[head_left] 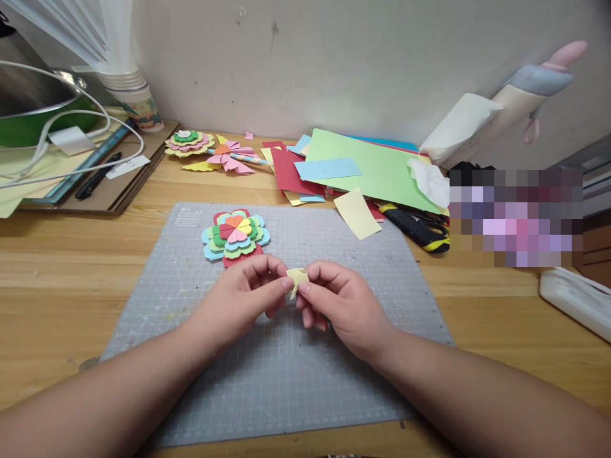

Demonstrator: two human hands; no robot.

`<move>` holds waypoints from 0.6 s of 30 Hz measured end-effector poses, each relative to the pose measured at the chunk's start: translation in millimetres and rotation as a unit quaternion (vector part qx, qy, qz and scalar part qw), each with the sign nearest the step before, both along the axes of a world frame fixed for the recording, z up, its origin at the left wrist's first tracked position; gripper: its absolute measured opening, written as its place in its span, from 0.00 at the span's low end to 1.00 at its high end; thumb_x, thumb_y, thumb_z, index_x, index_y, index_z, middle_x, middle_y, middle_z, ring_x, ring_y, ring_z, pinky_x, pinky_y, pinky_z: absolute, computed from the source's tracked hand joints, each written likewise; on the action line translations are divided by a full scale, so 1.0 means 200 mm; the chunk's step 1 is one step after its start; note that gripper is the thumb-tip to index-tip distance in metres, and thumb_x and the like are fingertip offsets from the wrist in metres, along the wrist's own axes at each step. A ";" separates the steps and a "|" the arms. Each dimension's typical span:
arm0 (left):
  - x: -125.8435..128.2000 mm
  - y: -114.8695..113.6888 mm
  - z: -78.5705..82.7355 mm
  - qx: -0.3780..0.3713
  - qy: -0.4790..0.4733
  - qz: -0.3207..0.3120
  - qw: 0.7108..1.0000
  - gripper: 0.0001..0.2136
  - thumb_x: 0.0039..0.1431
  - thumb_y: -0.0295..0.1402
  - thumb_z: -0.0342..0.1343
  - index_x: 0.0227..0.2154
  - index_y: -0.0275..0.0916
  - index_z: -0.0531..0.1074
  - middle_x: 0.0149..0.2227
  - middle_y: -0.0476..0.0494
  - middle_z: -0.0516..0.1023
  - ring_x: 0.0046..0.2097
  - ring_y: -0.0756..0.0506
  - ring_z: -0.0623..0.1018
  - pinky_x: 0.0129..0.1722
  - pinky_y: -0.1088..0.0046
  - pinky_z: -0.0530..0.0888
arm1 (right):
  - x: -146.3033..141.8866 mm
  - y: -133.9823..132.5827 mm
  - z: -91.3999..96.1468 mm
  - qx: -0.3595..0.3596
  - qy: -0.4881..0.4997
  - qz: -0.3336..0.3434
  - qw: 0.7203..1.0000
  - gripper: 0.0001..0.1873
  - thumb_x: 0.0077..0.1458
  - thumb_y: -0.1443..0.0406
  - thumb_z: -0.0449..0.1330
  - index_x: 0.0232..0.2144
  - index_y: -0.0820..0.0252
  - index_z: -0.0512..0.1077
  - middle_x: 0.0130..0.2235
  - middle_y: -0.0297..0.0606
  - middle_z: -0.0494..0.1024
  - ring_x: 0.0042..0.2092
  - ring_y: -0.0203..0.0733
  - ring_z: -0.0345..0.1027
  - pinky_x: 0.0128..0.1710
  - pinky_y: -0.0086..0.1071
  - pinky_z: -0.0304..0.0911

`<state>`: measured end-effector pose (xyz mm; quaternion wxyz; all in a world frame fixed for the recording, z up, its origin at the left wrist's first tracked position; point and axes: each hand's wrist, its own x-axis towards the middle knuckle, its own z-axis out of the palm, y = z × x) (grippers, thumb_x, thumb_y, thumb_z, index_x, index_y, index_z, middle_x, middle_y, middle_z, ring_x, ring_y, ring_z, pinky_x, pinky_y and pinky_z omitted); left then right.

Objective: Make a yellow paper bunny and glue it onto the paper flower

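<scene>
A small folded piece of pale yellow paper point(298, 277) is held up over the grey cutting mat point(229, 388). My left hand point(252, 286) pinches its left edge between thumb and forefinger. On the other side, my right hand point(337, 292) grips it the same way, thumb in front. Creases show across the paper, and a narrow point hangs down between the thumbs. Just beyond my left hand lies a layered paper flower point(235, 234) in red, blue, green, yellow and pink.
Coloured paper sheets point(377, 168) are piled by the wall, with a cream paper piece point(358, 214) overlapping the mat. A black-and-yellow cutter point(413, 228) lies at the right. Finished paper flowers point(233, 157), cardboard point(119, 191) and stacked paper cups point(138, 105) stand or lie farther left.
</scene>
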<state>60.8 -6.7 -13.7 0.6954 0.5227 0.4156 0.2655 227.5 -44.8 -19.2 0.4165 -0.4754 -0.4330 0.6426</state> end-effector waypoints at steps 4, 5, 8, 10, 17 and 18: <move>0.00 0.00 0.01 0.004 0.009 -0.006 1.000 0.11 0.54 0.40 0.60 0.28 0.37 0.70 0.24 0.53 0.71 0.24 0.54 0.66 0.26 0.76 0.63 | 0.00 0.00 0.01 -0.003 -0.001 -0.002 1.000 0.14 0.54 0.56 0.61 0.25 0.60 0.67 0.24 0.29 0.70 0.21 0.28 0.62 0.17 0.23 0.52; 0.00 0.00 0.01 0.006 0.013 -0.009 1.000 0.11 0.53 0.40 0.60 0.27 0.37 0.70 0.23 0.53 0.70 0.24 0.54 0.65 0.26 0.76 0.62 | 0.00 0.00 0.01 -0.002 0.000 -0.003 1.000 0.14 0.54 0.56 0.61 0.25 0.59 0.67 0.24 0.28 0.70 0.21 0.28 0.62 0.17 0.23 0.52; 0.01 0.00 0.02 0.021 0.026 -0.010 0.999 0.11 0.52 0.40 0.60 0.25 0.38 0.69 0.21 0.54 0.68 0.24 0.53 0.64 0.26 0.76 0.61 | -0.01 0.00 0.00 0.004 0.005 -0.008 1.000 0.14 0.53 0.57 0.62 0.24 0.59 0.66 0.22 0.27 0.69 0.20 0.27 0.61 0.17 0.24 0.52; 0.01 0.00 0.02 0.031 0.027 -0.007 0.999 0.11 0.52 0.40 0.61 0.24 0.38 0.68 0.21 0.54 0.67 0.24 0.53 0.64 0.26 0.75 0.61 | -0.01 0.00 0.00 0.001 0.007 -0.008 1.000 0.13 0.53 0.58 0.62 0.25 0.59 0.66 0.22 0.26 0.68 0.20 0.27 0.61 0.17 0.23 0.52; 0.00 0.00 0.00 0.019 0.014 0.021 1.000 0.10 0.54 0.39 0.60 0.26 0.38 0.69 0.21 0.55 0.67 0.24 0.53 0.64 0.27 0.76 0.61 | -0.01 0.00 -0.01 -0.031 0.009 0.004 0.999 0.11 0.54 0.58 0.60 0.26 0.59 0.66 0.24 0.29 0.71 0.21 0.29 0.63 0.16 0.23 0.50; 0.00 0.00 0.00 0.017 0.014 0.020 1.000 0.10 0.54 0.39 0.60 0.27 0.38 0.70 0.21 0.55 0.67 0.24 0.54 0.64 0.27 0.76 0.61 | -0.01 0.00 -0.01 -0.029 0.009 0.004 1.000 0.11 0.54 0.59 0.60 0.26 0.59 0.66 0.24 0.29 0.70 0.21 0.29 0.63 0.17 0.24 0.51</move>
